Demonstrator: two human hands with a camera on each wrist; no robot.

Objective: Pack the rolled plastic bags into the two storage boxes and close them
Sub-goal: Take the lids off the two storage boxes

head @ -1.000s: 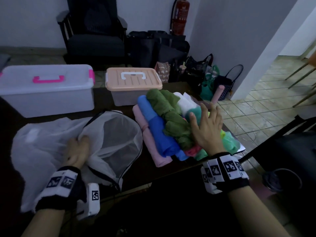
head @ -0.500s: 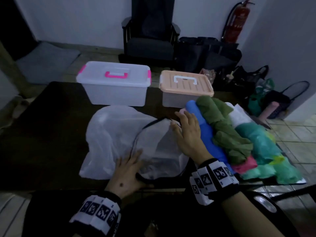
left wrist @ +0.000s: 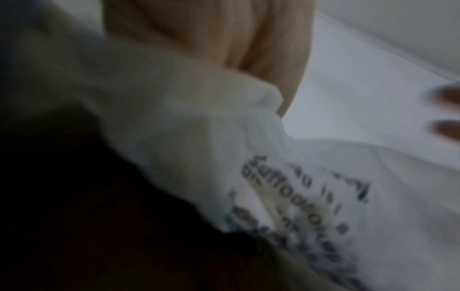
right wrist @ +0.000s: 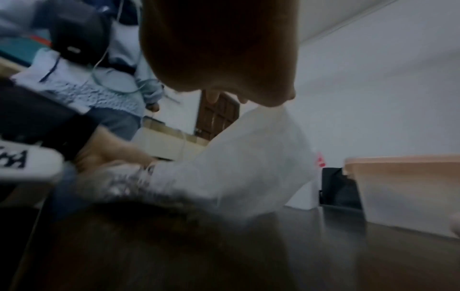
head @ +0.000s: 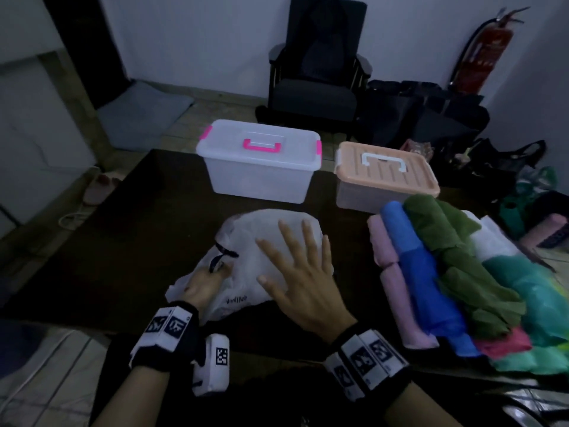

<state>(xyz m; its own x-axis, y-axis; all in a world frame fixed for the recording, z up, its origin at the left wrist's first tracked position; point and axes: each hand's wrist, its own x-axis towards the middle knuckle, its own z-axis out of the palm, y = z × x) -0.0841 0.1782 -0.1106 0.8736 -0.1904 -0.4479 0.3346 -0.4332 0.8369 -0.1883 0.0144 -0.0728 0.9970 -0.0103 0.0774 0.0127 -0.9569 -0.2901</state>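
A crumpled white plastic bag (head: 246, 238) (left wrist: 348, 196) (right wrist: 248, 163) lies on the dark table (head: 138, 241) in front of me. My left hand (head: 204, 280) grips its near left edge, next to a dark strap. My right hand (head: 303, 266) lies flat on the bag with fingers spread. Behind stand two shut boxes: a clear box with pink handle (head: 261, 164) and a box with a peach lid (head: 385, 177) (right wrist: 403, 189). A pile of rolled bags (head: 446, 272), pink, blue, green, white and teal, lies to the right.
A dark armchair (head: 317, 72), black bags (head: 425, 118) and a red fire extinguisher (head: 483, 60) stand against the far wall. Slippers (head: 98, 186) lie on the floor to the left. Another person (right wrist: 94, 78) shows in the right wrist view.
The white bag has been gathered into a smaller heap. My right hand moved from the rolled pile onto the bag and now presses it flat; my left hand took hold of its edge.
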